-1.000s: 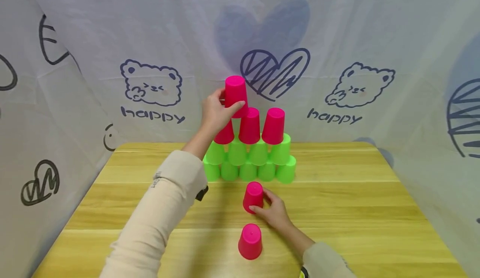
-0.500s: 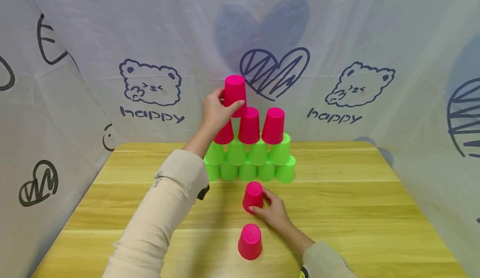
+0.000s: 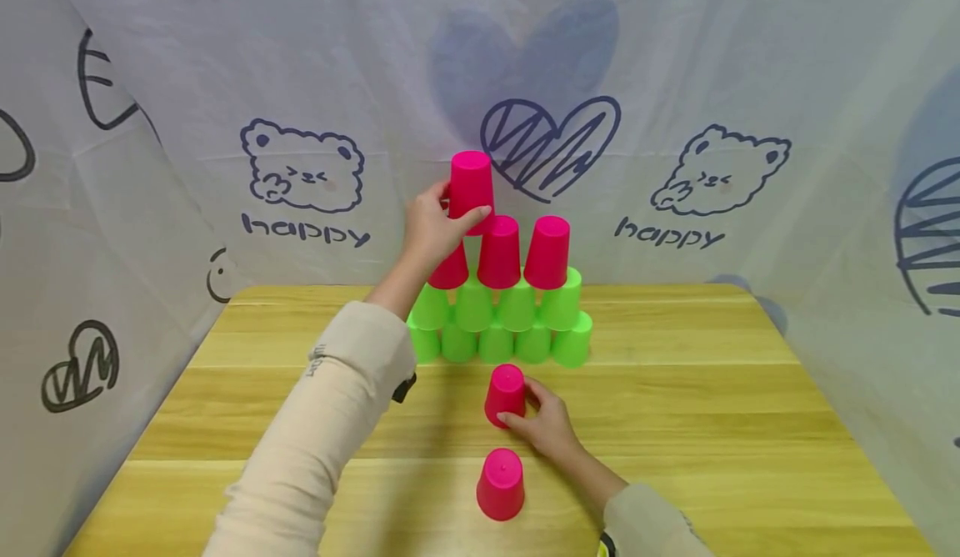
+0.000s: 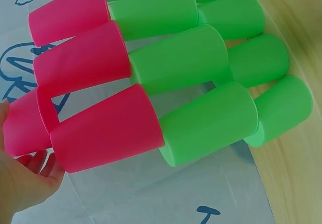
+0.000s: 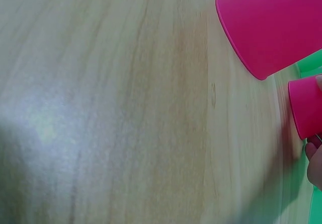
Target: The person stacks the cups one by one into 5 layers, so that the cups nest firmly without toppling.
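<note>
My left hand (image 3: 433, 228) grips an upside-down pink cup (image 3: 471, 180) at the top of a stacked pyramid. In the left wrist view, that cup (image 4: 22, 128) has its rim right at the tops of two pink cups, one of them the nearest pink cup (image 4: 108, 131). Down on the table, my right hand (image 3: 551, 425) holds another upside-down pink cup (image 3: 505, 392) between thumb and fingers, in front of the pyramid. The right wrist view catches this cup (image 5: 304, 105) at its right edge. One more pink cup (image 3: 500, 484) stands upside down nearer to me.
Below the row of three pink cups, including the right-hand one (image 3: 547, 253), come two rows of green cups (image 3: 497, 342) on the wooden table (image 3: 690, 424). A printed white cloth (image 3: 675, 40) hangs behind the table and along both sides.
</note>
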`<state>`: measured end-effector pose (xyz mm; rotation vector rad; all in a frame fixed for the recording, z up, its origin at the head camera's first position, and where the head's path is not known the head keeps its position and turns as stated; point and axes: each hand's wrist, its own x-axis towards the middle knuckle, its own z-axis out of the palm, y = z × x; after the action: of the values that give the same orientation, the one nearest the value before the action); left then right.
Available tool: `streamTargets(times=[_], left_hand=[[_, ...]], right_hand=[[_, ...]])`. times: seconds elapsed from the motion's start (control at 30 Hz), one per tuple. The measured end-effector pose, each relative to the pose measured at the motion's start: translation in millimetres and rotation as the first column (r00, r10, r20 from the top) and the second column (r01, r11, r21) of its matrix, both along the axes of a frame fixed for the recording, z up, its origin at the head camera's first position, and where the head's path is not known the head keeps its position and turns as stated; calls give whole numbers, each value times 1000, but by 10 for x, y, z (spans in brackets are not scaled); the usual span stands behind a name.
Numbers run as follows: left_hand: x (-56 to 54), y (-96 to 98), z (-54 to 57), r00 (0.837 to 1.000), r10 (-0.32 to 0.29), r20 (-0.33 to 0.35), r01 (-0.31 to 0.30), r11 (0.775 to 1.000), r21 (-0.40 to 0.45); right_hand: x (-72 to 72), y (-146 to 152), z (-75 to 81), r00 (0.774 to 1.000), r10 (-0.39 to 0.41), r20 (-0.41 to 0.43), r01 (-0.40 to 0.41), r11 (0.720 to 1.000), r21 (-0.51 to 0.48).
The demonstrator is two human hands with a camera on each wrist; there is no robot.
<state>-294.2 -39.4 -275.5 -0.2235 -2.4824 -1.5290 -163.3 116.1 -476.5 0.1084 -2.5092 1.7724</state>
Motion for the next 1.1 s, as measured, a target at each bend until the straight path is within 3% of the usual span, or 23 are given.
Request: streamTargets(times=[0.17,0.43,0.6,0.9,1.1], left_hand=[[15,-12,-1,1000,6,-18,-6,1000,-28],[74,-43,27,1000,14,-12,-15,998,-61],[104,-87,7,998,27,-56,-30,999,-43],[165,-233,-161,992,83,-97,-78,995,55],[213,-315,-240,979,90,-180,-78,995,69]], right_hand=[[-1,-3,-13,1000,11,-5,-11,1000,-2],[-149,75,-289,1000,10,-11,-11,1000,-21],[-170,109,-221,1000,0,3,0,1000,-8],[-233,114,-44,1000,-2,-17,2,1000,10],[-275,148,58,1000,-15,-26,15,1000,18]])
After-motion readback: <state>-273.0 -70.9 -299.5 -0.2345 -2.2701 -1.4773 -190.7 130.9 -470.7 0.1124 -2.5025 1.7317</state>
